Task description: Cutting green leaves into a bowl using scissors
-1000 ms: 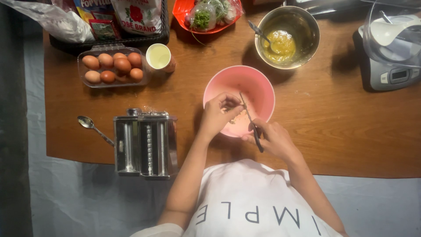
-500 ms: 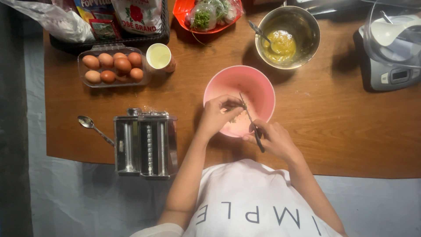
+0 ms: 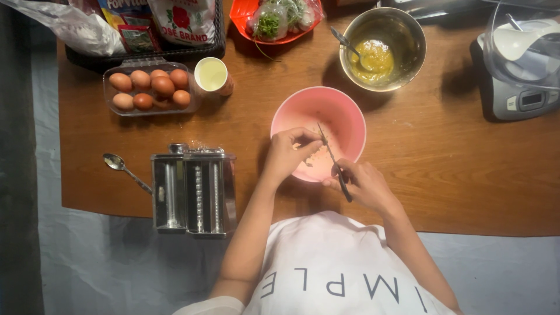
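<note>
A pink bowl [image 3: 326,111] stands on the wooden table [image 3: 443,169] right in front of me. My left hand [image 3: 287,153] reaches over its near rim and pinches a small pale lump [image 3: 318,156] inside the bowl. My right hand [image 3: 363,184] grips the dark handle of a knife [image 3: 333,160], whose thin blade points up into the bowl and touches the pale lump by my left fingertips.
A steel pasta roller [image 3: 193,189] and a spoon [image 3: 119,166] sit at the near left. Behind them are an egg tray [image 3: 150,88], a small cup [image 3: 212,74], food bags and a red dish of greens [image 3: 274,20]. A steel bowl of yellow mix [image 3: 382,49] and a kitchen machine [image 3: 522,64] stand at the back right.
Both hands stay at the pink bowl. The knife blade has shifted slightly against the pale lump; nothing else has moved.
</note>
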